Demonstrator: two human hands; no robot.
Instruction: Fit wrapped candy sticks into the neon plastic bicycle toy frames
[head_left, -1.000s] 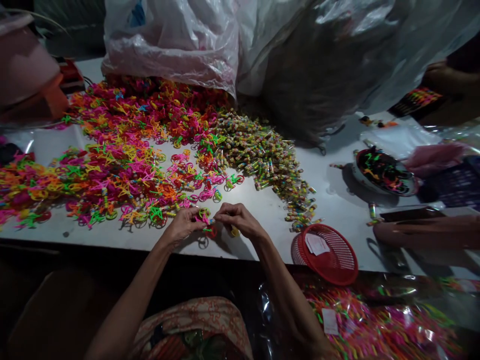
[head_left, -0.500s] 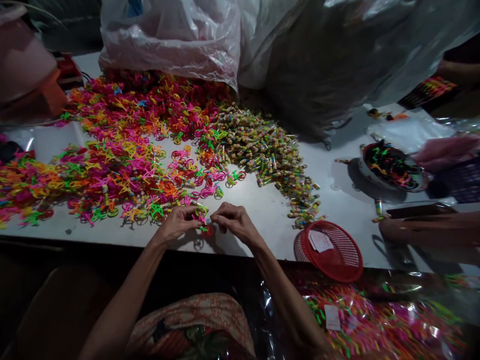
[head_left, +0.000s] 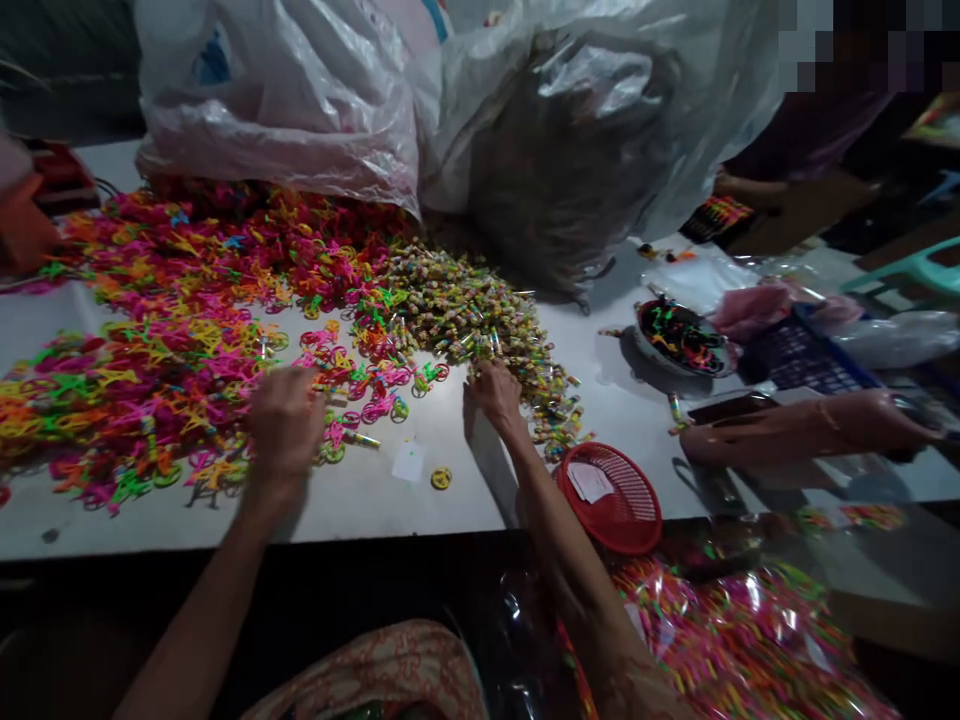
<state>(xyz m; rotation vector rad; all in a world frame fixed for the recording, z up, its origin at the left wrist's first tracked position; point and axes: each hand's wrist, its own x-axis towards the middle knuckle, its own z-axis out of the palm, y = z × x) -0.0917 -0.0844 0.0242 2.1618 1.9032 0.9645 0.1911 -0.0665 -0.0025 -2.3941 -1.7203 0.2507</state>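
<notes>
Neon plastic toy pile [head_left: 172, 350] under our left hand [head_left: 285, 420], right hand [head_left: 495, 392] on candy tubes [head_left: 480, 310]; fingers' grip unclear; careless sweep could scatter pieces off tabletop [head_left: 390, 500]

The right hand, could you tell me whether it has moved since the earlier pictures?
Yes. The right hand has left the left hand and gone away from the table's near edge, to the pile of small tubes.

White table [head_left: 390, 500] before us, heap of neon plastic pieces [head_left: 172, 330], pile of small wrapped tubes [head_left: 480, 310], red basket [head_left: 611, 500], dark bowl [head_left: 679, 340], clear bags [head_left: 300, 100].
</notes>
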